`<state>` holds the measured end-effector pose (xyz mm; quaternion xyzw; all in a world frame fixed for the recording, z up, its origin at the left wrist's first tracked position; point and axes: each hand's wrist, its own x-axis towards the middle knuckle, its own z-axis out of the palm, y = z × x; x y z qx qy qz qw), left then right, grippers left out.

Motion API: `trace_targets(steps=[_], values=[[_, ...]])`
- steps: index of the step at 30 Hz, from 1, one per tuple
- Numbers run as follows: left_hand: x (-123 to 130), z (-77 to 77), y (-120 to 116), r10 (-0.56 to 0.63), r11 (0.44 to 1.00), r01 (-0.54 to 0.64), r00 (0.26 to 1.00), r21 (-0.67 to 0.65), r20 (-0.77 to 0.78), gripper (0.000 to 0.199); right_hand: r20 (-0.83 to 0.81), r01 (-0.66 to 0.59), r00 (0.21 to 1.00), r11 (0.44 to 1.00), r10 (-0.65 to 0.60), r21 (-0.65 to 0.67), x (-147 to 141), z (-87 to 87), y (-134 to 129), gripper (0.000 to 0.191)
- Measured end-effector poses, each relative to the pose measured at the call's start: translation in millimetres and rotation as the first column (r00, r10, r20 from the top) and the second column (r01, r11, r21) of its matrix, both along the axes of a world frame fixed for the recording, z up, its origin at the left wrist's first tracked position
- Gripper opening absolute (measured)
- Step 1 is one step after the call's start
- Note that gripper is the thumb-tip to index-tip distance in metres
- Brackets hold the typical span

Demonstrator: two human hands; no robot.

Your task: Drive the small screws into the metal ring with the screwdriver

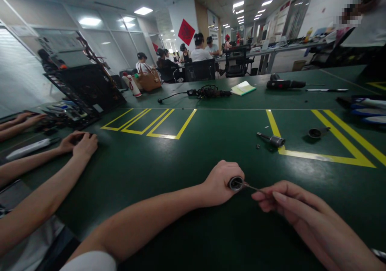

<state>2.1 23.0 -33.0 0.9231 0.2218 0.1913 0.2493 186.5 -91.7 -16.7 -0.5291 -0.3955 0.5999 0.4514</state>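
My left hand (221, 182) is wrapped round a dark cylindrical metal housing (235, 183), its round open end facing me. Between the thumb and fingers of my right hand (297, 206) is a thin metal rod (255, 188), slanting toward the housing. Its far tip lies at or inside the opening; I cannot tell how deep. Beyond my hands lies a small motor-like part with a shaft (273, 140), next to tiny metal pieces (257, 146). Farther right, a round metal cap-like part (315, 133) rests inside the yellow tape outline (327, 158).
A black power drill (285, 83), a pen-like rod (327, 90), a notepad (243, 88) and a cable bundle (208, 91) lie across the far side of the green table (135, 162). Blue-edged tools (369, 111) sit at right. A co-worker's hands (80, 142) work at left, near a black frame (87, 88).
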Motion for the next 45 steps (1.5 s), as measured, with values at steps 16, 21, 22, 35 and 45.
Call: trace_targets(steps=[16,21,22,35,45], values=[[0.8,0.3,-0.6,0.046,0.999,-0.047,0.998,-0.010,-0.034,0.016,0.102,-0.021,0.995,1.000,0.020,0.006,-3.6,4.2,-0.7,0.027],[1.5,-0.7,0.8,0.071,0.996,-0.071,0.997,-0.057,-0.003,0.016,-0.042,0.018,0.999,0.999,-0.020,-0.044,-2.5,-1.5,-1.4,0.025],[1.6,-1.1,0.9,0.081,0.995,-0.081,0.997,-0.058,0.001,0.016,0.025,0.006,1.000,1.000,-0.005,-0.031,-2.1,-1.9,-2.1,0.026],[1.5,-1.3,-1.5,0.060,0.997,-0.058,0.998,0.045,-0.032,0.016,-0.081,0.023,0.996,0.997,-0.030,-0.079,-2.4,3.2,-0.6,0.022],[1.6,-0.8,-0.5,0.103,0.991,-0.095,0.991,-0.098,0.083,0.017,-0.102,0.042,0.994,0.996,-0.050,-0.082,-2.3,-3.0,-2.8,0.026]])
